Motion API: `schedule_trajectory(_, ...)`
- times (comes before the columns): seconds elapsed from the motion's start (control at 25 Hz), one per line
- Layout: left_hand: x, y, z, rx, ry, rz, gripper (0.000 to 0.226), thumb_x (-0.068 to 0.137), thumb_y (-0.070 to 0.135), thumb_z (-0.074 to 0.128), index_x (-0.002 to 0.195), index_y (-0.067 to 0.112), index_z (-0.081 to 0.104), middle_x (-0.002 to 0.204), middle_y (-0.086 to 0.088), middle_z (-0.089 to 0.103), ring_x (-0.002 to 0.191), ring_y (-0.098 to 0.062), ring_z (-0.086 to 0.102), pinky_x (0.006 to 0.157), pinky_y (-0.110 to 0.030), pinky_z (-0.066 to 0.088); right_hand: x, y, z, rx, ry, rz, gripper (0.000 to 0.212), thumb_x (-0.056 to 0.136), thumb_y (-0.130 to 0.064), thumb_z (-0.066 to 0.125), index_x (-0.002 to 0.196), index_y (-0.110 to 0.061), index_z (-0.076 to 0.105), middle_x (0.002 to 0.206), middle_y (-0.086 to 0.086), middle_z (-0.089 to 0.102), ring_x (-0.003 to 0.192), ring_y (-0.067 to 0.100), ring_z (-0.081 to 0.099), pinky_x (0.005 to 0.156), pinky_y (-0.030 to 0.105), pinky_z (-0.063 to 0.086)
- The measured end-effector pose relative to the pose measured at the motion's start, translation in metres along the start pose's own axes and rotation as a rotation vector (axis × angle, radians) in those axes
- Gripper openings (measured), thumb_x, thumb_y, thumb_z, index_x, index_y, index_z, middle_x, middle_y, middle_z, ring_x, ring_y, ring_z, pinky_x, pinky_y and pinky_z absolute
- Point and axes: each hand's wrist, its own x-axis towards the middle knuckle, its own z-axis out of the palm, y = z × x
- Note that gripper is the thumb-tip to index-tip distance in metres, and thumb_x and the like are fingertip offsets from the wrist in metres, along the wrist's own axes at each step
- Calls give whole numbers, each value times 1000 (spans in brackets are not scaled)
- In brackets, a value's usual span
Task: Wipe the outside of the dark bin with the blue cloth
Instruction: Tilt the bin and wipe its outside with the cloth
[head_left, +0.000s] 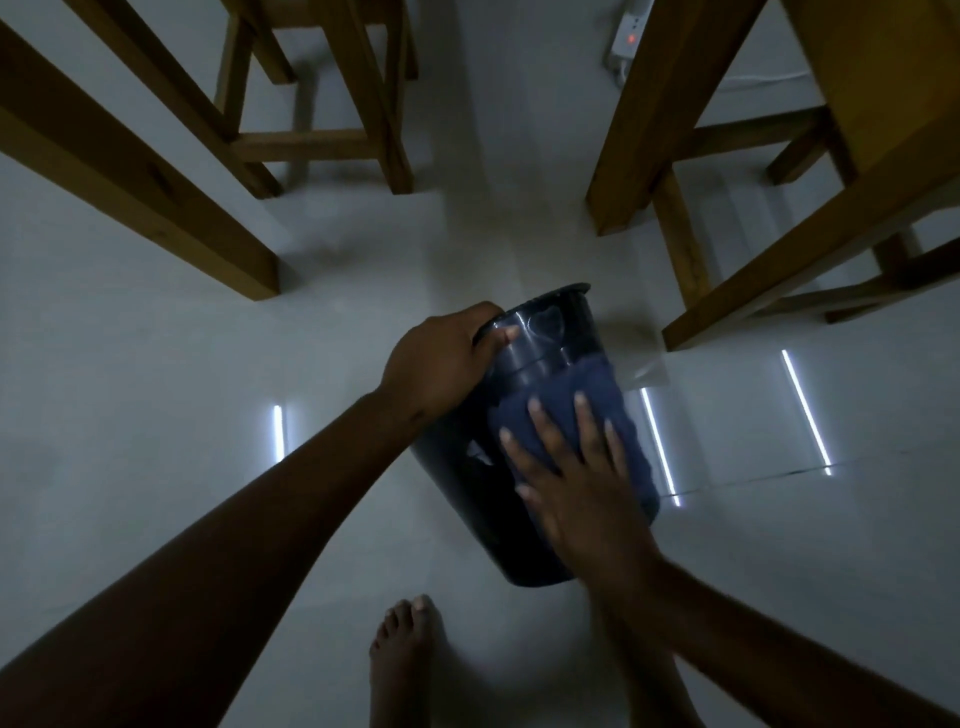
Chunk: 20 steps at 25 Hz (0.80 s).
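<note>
The dark bin is tipped over above the pale floor, its open rim pointing away from me and its base near my foot. My left hand grips the rim on the left side, thumb over the edge. The blue cloth is spread on the bin's upper side. My right hand lies flat on the cloth with fingers spread, pressing it against the bin wall.
Wooden table and stool legs stand to the left and back, and more wooden furniture legs to the right. A power strip with a red light lies at the back. My bare foot is on the tiles below the bin.
</note>
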Motion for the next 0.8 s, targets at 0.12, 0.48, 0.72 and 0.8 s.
schedule_trajectory(0.12, 4, 3, 1, -13, -15, -18, 21, 98, 48, 40, 88, 34, 52, 78, 6, 63, 75, -18, 62, 65, -28, 42, 35, 30, -21, 173, 43, 272, 55, 99, -48, 17, 152, -35, 6, 163, 1, 5, 149, 27, 6, 114, 60, 24)
schedule_trajectory(0.48, -1, -3, -1, -127, -126, 15, 19, 95, 45, 50, 101, 27, 53, 89, 12, 60, 77, -2, 59, 62, -17, 42, 35, 22, -20, 43, 45, 231, 58, 99, -43, 24, 153, -32, 5, 163, 4, 6, 149, 30, 3, 116, 55, 15)
schedule_trajectory(0.72, -21, -24, 2, -110, -16, -30, 25, 95, 49, 48, 88, 26, 55, 72, 7, 64, 70, -8, 63, 61, -24, 45, -3, 8, -13, 105, 0, 310, 58, 99, -49, 15, 154, -31, 7, 164, 6, 3, 149, 32, 0, 114, 57, 18)
schedule_trajectory(0.8, -8, -11, 2, -76, -2, 33, 25, 96, 49, 46, 91, 27, 57, 73, 5, 67, 68, -8, 63, 60, -21, 45, -2, -3, -7, -16, 16, 111, 56, 99, -47, 18, 153, -36, 4, 163, 5, 0, 148, 36, -2, 114, 61, 14)
